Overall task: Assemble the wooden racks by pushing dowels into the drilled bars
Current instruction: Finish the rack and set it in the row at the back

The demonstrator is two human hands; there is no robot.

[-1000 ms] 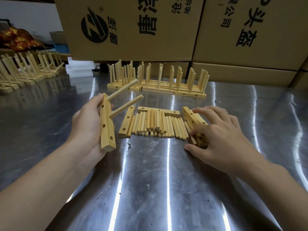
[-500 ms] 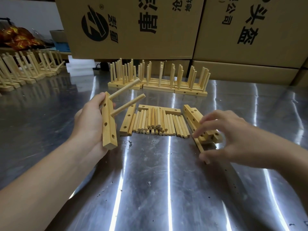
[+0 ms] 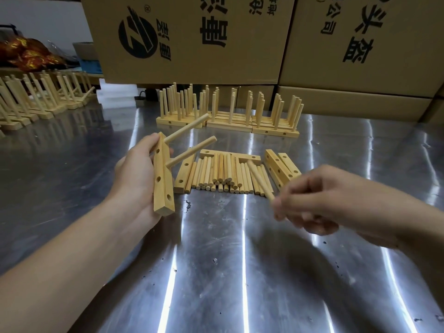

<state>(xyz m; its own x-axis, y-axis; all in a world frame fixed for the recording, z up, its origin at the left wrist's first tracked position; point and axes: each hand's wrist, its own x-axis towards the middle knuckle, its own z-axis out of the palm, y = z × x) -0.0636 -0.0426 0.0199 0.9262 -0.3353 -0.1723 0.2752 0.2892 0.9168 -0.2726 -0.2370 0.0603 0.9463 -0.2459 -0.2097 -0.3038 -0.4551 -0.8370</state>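
- The left hand (image 3: 134, 179) has its fingers wrapped round the drilled bar (image 3: 162, 186), holding it above the desk (image 3: 240, 260) at the left. Two dowels (image 3: 186, 128) stand out of the bar's far half, pointing far and right.
- On the same face, an unfilled hole shows close to the bar's near end.
- The right hand (image 3: 319, 200) pinches a single dowel (image 3: 258, 180) by its near end with curled fingers (the hand is blurred, so which fingers cannot be told). The dowel's far end lies over the loose pile (image 3: 221, 174) in the middle of the desk.
- The pieces look like light, stiff, smooth wood. A round dowel probably rolls or skews easily, so a hold nearer its entering end should steer it better.
- The bar is best gripped by its flat sides, clear of the holes.
- Spare bars (image 3: 278, 168) lie right of the pile, and finished racks (image 3: 228, 111) stand at the far edge.
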